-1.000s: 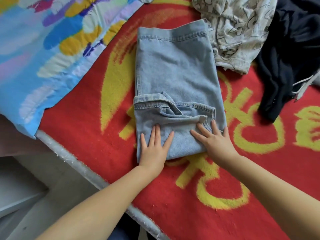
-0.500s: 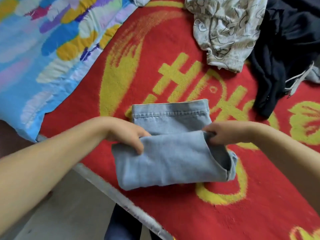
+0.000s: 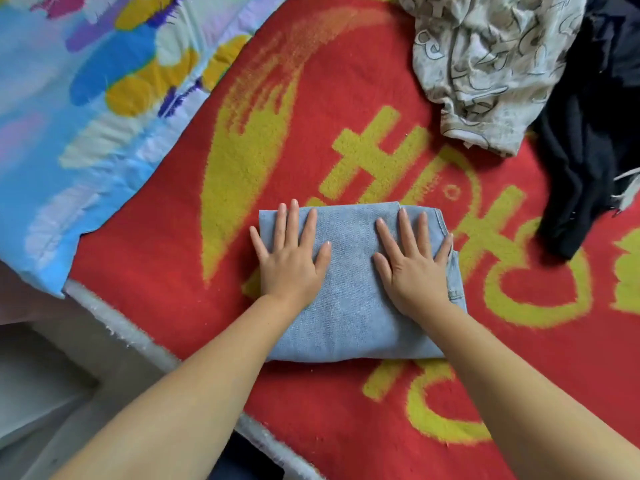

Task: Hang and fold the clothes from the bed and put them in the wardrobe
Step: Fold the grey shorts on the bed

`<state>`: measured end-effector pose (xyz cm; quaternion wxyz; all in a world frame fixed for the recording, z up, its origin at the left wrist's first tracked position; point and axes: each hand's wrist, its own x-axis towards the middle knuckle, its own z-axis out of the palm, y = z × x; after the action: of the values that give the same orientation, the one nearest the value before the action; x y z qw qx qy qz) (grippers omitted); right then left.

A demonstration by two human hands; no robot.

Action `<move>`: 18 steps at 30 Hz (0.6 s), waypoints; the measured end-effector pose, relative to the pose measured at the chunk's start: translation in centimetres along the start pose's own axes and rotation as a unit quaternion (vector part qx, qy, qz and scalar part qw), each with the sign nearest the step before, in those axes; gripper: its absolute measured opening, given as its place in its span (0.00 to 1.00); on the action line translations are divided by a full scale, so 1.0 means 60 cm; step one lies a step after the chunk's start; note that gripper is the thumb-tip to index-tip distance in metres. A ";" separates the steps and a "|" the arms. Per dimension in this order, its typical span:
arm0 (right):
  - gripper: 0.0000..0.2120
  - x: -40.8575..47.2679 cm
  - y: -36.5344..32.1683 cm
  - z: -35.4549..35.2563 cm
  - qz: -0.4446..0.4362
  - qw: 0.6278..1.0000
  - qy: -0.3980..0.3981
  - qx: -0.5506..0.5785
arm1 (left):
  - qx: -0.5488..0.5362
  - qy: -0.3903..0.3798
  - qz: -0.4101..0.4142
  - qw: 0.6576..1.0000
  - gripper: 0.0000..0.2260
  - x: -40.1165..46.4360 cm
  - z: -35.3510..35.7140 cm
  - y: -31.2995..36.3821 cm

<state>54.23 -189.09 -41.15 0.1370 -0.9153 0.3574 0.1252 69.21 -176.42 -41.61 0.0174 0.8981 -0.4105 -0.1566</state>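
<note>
Both hands lie flat and spread, grasping nothing: left hand point(image 3: 289, 261) and right hand point(image 3: 414, 268) press side by side on the folded denim garment point(image 3: 353, 306). The garment rests on the bed's red blanket point(image 3: 346, 427), long axis left-to-right, directly beneath both palms. Farther off lie the patterned garment point(image 3: 485, 64) and black garment point(image 3: 595, 133), nearer the right hand.

The folded jeans point(image 3: 356, 289) lie on the blanket point(image 3: 346, 81) near its front edge, both hands flat on top. Behind the jeans to the right lies a crumpled shirt point(image 3: 485, 64), a dark garment point(image 3: 595, 150) touching its right side. A quilt point(image 3: 86, 98) lies left of the jeans.
</note>
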 end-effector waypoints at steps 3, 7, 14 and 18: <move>0.28 0.016 0.013 0.027 0.019 1.000 -0.009 0.003 | -0.002 0.004 0.002 1.000 0.29 0.014 0.020 -0.006; 0.28 0.019 0.007 0.013 0.026 0.996 -0.074 -0.036 | 0.033 -0.018 0.004 0.999 0.29 0.013 0.014 -0.004; 0.34 -0.140 0.018 0.004 -0.197 0.979 0.008 -0.058 | 0.022 0.053 0.305 0.951 0.31 -0.150 0.028 -0.040; 0.52 -0.172 0.044 0.037 -0.223 0.960 -0.099 -0.140 | 0.072 -0.032 0.265 0.961 0.39 -0.166 0.044 -0.059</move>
<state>44.79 -183.82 -40.27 0.0663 -0.9650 0.1075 0.2299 64.92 -166.42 -42.05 -0.0200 0.7502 -0.6447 -0.1451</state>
